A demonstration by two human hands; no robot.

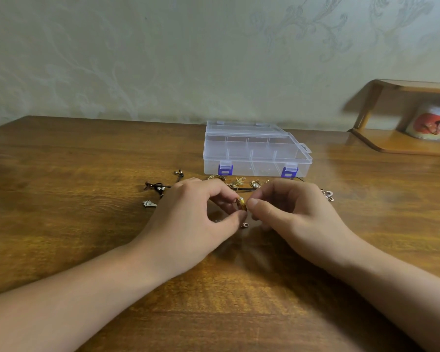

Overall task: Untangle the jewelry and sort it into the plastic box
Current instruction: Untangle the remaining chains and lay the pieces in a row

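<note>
A person's two hands are meeting over a wooden tabletop (61, 174), working at a small gold ring (241, 203) held between them. The left hand (196, 212) is pinching the ring between curled forefinger and thumb, while the right hand (290, 209) is closing on it from the other side, its thumb tip touching the ring's edge and its other fingers curled under. The ring is standing on edge, its opening facing roughly sideways across the gap between the hands. A small clasp (244, 225) is hanging or lying just below it, which suggests a fine chain is threaded through, though the chain itself is too thin to make out.

The closed plastic box (257, 153), clear with two blue latches, is sitting straight ahead of the hands, beyond the ring, its long side running left to right and its latches facing the person. Between hands and box, a tangle of gold pieces (236, 183) and a black cord (247, 189) is lying just in front of the latches. More dark cord with beads (158, 187) and a small silver charm (149, 204) are lying to the left, and a silver clasp piece (327, 194) to the right.

Both hands are about equally near the box; once the ring comes free, the lid probably needs unlatching before anything can go in.
</note>
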